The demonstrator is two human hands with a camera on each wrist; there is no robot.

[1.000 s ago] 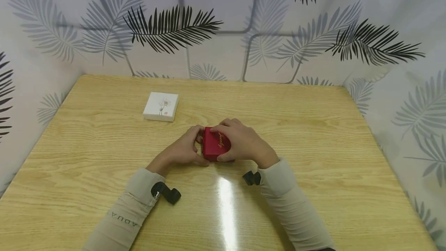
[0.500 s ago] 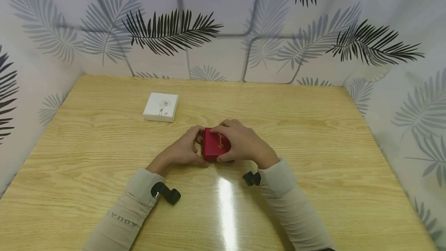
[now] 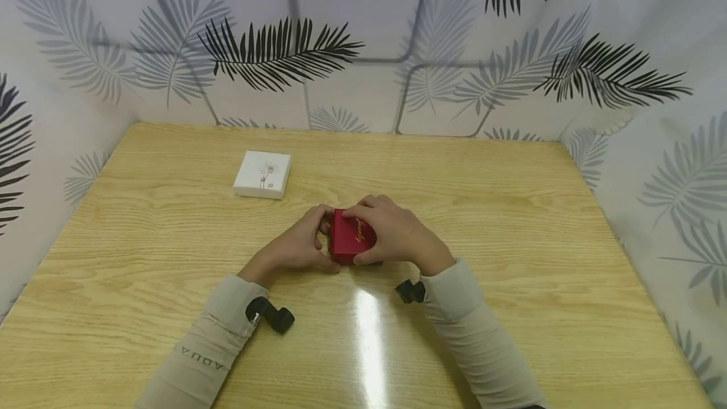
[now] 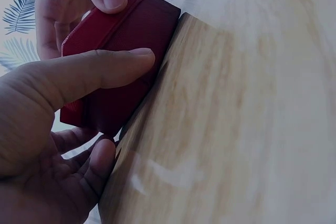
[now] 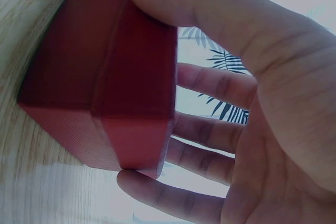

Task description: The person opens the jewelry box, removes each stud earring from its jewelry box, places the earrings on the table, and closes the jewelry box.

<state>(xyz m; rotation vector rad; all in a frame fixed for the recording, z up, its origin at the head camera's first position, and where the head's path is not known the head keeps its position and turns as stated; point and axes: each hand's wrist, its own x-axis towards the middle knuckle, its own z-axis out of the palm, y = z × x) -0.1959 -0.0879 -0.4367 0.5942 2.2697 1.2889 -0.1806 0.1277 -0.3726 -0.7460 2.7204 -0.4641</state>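
1. Head view: The red box (image 3: 349, 235) is deep red with gold script on top, partly covered by the right hand (image 3: 397, 232). It sits near the middle of the worktop (image 3: 511, 207), well in from every edge. A white box (image 3: 262, 173) with a flower drawing lies apart from it, toward the far left corner, and leaf-printed cloth (image 3: 352, 93) rises behind the far edge. The red box lies between the two hands, the left hand (image 3: 295, 243) at its left side; each grip is clamped on it.

2. Left wrist view: The red box shows a darker lower body under a brighter lid. The left thumb crosses its side and hides part of it; this grip holds low, by the worktop.

3. Right wrist view: The red box shows a seam below its lid. The right thumb presses the lid's near side, with the other fingers at the opposite side.
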